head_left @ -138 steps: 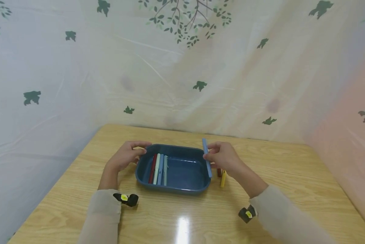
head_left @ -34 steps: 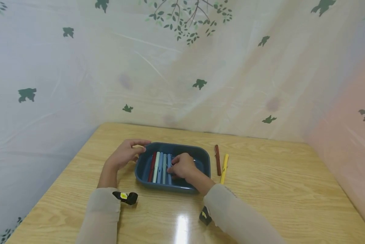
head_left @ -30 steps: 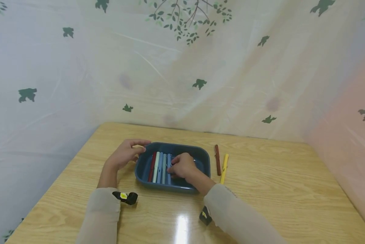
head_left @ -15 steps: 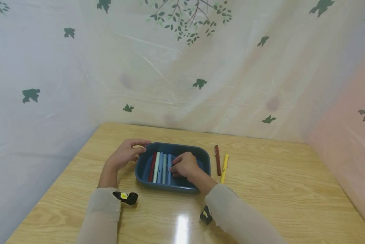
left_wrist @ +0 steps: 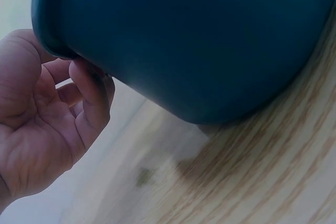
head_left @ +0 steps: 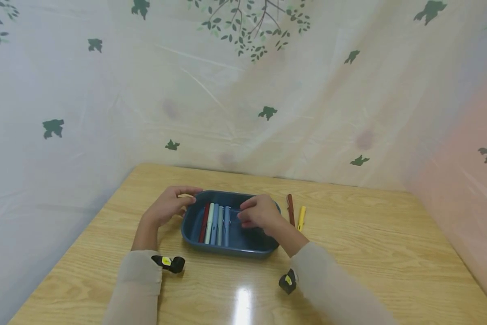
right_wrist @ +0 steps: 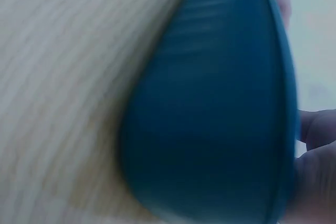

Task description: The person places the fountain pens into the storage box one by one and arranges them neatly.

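Note:
A dark blue tray stands on the table with several pens side by side in its left half. From the left they are a dark red pen, a pale green pen, a blue pen, a grey-green pen and another blue pen. My left hand grips the tray's left rim; the left wrist view shows its fingers bent against the tray wall. Over the tray's right part is my right hand, fingers loosely bent, holding nothing. The right wrist view mostly shows the tray's outside, blurred.
Right of the tray lie a brown-red pen and a yellow pen, both partly hidden by my right arm. The wooden table extends right and forward. A patterned curtain hangs behind it.
My right hand has brought a blue pen from the tray's right side into the row, let go of it and moved back to the right. My left hand stays at the rim.

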Tool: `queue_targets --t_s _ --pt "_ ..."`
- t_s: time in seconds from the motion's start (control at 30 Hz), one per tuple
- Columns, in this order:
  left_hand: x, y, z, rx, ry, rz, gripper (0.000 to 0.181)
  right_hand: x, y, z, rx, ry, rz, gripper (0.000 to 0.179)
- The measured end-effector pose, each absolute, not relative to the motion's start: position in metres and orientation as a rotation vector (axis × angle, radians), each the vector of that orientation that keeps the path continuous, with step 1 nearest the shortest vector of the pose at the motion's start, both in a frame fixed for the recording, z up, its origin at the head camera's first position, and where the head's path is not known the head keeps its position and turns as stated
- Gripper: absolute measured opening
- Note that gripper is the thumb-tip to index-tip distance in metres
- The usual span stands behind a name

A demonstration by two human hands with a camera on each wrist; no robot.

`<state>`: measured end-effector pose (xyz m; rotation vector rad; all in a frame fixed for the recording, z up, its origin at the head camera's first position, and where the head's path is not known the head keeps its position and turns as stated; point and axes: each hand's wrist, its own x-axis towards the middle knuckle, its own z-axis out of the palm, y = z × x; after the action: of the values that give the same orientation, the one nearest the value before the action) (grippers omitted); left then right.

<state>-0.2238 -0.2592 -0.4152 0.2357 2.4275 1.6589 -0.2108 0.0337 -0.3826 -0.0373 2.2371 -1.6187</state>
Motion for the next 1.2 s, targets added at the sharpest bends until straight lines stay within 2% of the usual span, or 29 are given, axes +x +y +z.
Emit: queue_targets --t_s 0.73,1.2 --pt "-0.222 -0.258 -0.417 0.248 2.431 1.653 0.036 -0.209 0.092 -0.356 -0.154 2.330 -1.515 0.029" --pt "-0.224 -0.260 -0.419 0.260 2.430 1.657 0.036 -0.207 0.124 -0.355 -0.090 2.416 -1.477 0.037"
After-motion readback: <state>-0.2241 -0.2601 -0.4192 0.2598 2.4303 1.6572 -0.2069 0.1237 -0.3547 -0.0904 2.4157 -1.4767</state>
